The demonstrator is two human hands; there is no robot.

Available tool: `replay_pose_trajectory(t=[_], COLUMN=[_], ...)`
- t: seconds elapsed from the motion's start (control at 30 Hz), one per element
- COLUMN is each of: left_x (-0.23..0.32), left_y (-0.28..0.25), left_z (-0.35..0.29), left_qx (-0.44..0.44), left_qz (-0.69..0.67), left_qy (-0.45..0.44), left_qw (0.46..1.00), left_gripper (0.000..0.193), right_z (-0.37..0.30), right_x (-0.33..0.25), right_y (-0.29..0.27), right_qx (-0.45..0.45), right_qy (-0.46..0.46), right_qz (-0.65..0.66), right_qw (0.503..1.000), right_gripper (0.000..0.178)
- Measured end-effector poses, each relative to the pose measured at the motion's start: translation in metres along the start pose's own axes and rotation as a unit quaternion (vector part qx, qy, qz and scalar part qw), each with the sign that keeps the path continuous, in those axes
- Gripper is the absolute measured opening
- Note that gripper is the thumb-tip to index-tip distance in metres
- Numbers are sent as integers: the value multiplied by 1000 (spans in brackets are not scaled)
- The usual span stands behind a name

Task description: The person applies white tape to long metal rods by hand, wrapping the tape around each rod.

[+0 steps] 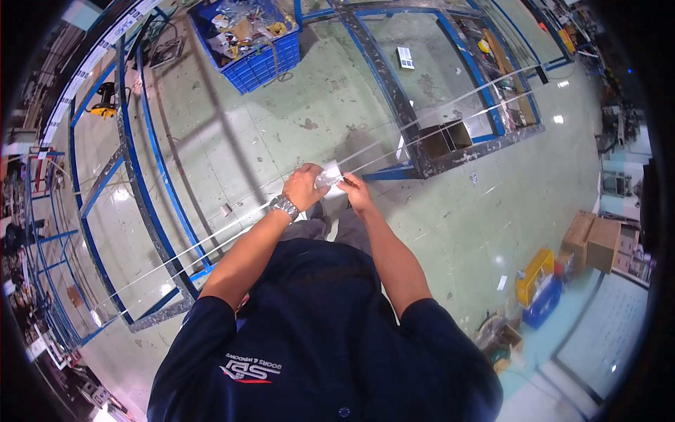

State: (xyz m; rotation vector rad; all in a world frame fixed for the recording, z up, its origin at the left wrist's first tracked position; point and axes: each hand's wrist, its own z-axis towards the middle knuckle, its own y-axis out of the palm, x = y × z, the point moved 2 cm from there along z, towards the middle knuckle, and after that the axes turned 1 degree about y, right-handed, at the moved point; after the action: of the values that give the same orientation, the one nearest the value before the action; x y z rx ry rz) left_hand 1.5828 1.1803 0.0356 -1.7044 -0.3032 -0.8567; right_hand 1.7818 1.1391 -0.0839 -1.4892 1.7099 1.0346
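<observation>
Between my two hands is a small, shiny, clear-and-white packet, seemingly of thin plastic; its contents are too small to make out. My left hand, with a metal watch on the wrist, is closed on its left side. The fingers of my right hand pinch its lower right edge. Below the hands, a pair of long thin white strips runs across the view, over the metal frames on both sides.
Blue-and-dark metal frames stand at left and right. A blue crate full of scraps sits ahead. Cardboard boxes, a yellow-and-blue bin and a white-topped table are at lower right.
</observation>
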Motion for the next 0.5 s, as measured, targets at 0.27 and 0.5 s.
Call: replay_pose_trajectory(t=[0.27, 0.5], left_x=[-7, -26], left_y=[15, 24], left_z=[-3, 3], left_qx=[-54, -73], left_qz=[-132, -217], left_qy=[-114, -141], left_qw=[983, 963], left_gripper=[42, 48], right_z=[39, 46], right_x=[20, 17], right_y=[-6, -8], right_qx=[-45, -130], right_qy=[78, 76], right_qz=[278, 317], right_qw=[956, 936], right_gripper=[42, 39])
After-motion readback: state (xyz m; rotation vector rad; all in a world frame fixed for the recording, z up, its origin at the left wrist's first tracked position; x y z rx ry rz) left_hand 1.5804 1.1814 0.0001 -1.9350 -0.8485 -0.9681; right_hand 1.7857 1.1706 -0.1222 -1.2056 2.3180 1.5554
